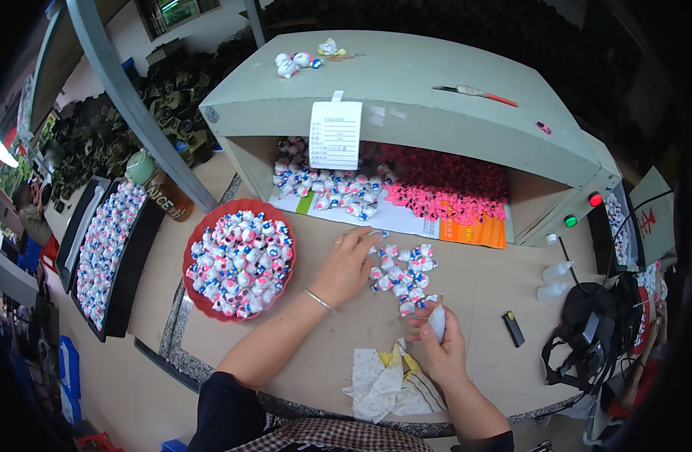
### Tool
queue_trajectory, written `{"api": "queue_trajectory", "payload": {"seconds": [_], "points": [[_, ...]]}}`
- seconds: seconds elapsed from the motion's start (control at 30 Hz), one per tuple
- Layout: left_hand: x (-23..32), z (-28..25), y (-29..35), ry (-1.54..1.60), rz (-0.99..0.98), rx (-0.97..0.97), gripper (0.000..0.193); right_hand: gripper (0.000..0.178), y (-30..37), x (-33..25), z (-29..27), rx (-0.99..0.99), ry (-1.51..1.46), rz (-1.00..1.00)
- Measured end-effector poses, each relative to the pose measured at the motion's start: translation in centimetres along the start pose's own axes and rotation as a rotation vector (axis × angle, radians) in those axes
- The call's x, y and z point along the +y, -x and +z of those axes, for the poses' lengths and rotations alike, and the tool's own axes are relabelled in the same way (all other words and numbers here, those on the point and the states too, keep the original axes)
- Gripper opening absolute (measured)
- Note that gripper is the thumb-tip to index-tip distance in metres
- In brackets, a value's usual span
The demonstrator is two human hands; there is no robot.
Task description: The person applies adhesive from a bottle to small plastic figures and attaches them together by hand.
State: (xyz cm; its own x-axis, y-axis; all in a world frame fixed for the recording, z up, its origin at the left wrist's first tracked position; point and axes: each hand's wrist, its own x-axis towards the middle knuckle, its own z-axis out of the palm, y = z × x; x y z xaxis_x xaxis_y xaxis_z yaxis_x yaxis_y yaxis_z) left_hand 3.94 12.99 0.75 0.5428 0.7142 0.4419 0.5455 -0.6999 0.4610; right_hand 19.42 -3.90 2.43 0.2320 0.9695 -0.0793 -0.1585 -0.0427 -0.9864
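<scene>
On the table in front of me lies a loose cluster of small white figurines (403, 275) with pink and blue parts. My left hand (346, 265), with a bangle at the wrist, reaches to the cluster's far left edge. Its bent fingertips close on a figurine (383, 234) there, partly hidden by them. My right hand (442, 348) is wrapped round a small white squeeze bottle (437, 322) with a thin needle tip pointing up, just right of the cluster's near end. Below it lies a crumpled white and yellow cloth (387, 383).
A red bowl (189, 290) heaped with figurines stands left of my left forearm. Beyond the cluster, a grey shelf box (406, 64) holds more figurines and pink pieces (447, 202). Right: a black lighter-like object (513, 329), small bottles (553, 291), black straps (579, 324). Far left, a black bin (123, 301).
</scene>
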Motion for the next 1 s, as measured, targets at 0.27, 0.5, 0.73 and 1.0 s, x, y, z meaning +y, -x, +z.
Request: {"api": "queue_trajectory", "payload": {"seconds": [0.27,0.5,0.73,1.0], "points": [[-1.6,2.5,-1.3,-0.162,-0.005,-0.047,0.026,0.035,-0.4,0.2,-0.7,0.029,-0.002,0.031],[0.5,-1.4,2.3,0.664,-0.518,0.008,0.023,0.032,0.0,0.0,-1.3,0.055,0.154,0.053],[8.4,-1.7,10.1,1.401,-0.842,-0.184,0.026,0.031,0.5,-0.1,1.9,-0.157,-0.217,0.408],[8.0,-3.2,9.2,1.116,-0.630,-0.422,0.024,0.027,1.6,0.6,1.6,-0.120,-0.001,0.208]]}}
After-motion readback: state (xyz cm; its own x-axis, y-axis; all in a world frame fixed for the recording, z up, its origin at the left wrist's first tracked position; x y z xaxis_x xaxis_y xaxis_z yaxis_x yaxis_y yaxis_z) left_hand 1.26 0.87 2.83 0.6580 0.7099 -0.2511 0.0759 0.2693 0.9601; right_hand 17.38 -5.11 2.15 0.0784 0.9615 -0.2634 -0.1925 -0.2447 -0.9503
